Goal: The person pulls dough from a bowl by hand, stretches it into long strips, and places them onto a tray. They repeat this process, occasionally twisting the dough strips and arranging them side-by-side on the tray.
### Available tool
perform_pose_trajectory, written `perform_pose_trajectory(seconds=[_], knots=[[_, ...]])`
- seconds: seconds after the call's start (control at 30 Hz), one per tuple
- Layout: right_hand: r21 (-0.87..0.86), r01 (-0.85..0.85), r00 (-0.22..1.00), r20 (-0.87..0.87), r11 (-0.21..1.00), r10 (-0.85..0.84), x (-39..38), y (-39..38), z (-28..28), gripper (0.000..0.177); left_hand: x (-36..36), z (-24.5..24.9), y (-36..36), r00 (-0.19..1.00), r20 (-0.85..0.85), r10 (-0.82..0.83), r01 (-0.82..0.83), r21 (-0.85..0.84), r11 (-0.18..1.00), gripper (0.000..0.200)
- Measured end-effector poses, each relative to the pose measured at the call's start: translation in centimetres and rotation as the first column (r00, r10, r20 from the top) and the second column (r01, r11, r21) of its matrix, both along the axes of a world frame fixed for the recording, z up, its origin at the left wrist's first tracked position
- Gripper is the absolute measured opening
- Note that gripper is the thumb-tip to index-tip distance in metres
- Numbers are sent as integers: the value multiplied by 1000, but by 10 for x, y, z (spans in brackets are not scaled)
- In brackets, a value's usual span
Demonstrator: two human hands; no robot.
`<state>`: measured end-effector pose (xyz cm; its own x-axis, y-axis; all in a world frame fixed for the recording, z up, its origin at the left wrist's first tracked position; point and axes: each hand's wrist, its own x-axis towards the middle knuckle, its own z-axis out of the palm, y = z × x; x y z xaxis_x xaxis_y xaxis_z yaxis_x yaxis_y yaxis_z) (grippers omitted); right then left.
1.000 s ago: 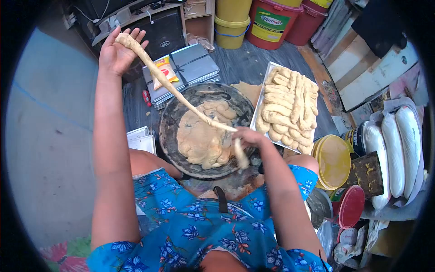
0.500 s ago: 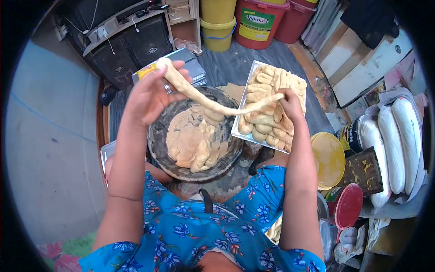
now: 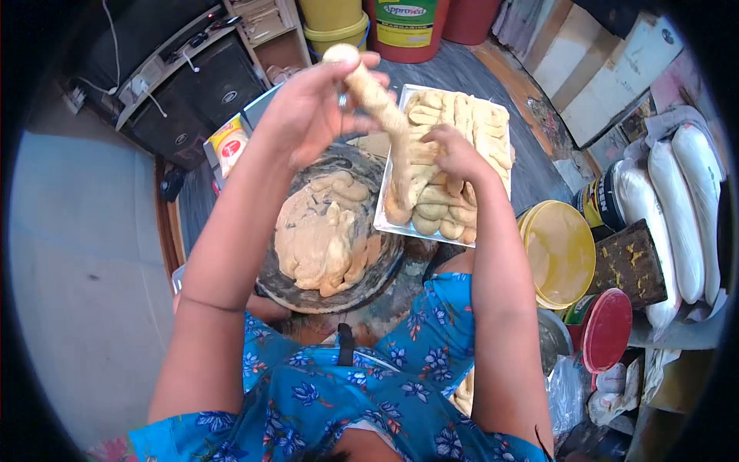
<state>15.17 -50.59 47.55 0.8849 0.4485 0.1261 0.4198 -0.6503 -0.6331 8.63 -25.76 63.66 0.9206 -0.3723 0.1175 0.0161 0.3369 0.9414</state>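
1. Black speakers [image 3: 192,92] stand at ten o'clock; a dough pan [image 3: 312,299] sits mid-floor.
2. The left hand [image 3: 312,108] grips the top of the dough rope [image 3: 382,104] at twelve o'clock; the right hand [image 3: 454,150] pinches it lower, over the tray [image 3: 419,236].
3. The rope's lower end is lost among the tray's pieces.

the dough rope [image 3: 382,104] looks soft, matt and slightly lumpy. the round pan [image 3: 319,302] is dark, rough metal, the tray [image 3: 379,221] pale smooth metal, and the yellow lid [image 3: 562,254] glossy plastic.
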Motion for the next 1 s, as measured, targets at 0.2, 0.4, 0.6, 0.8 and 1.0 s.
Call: perform_pose_trajectory(seconds=[0.2, 0.4, 0.6, 0.8, 1.0], knots=[[-324, -276, 934, -311, 905, 174, -17, 6, -9, 41, 102, 11, -42, 994, 92, 63, -75, 128, 989, 24], [-332, -235, 959, -234, 913, 162, -21, -9, -9, 37, 203, -43, -91, 979, 36, 200, -203, 174, 964, 19], [-293, -346, 870, -456, 891, 187, -2, -8, 1, 28, 269, -111, -136, 973, -111, 203, -156, 329, 931, 23], [-230, -317, 856, -488, 920, 173, 1, -19, 3, 37, 281, -151, -165, 933, -175, 315, -255, 297, 920, 32], [-92, -190, 797, -596, 978, 99, -1, -27, 12, 39, 274, -168, -164, 939, -189, 286, -239, 235, 942, 32]])
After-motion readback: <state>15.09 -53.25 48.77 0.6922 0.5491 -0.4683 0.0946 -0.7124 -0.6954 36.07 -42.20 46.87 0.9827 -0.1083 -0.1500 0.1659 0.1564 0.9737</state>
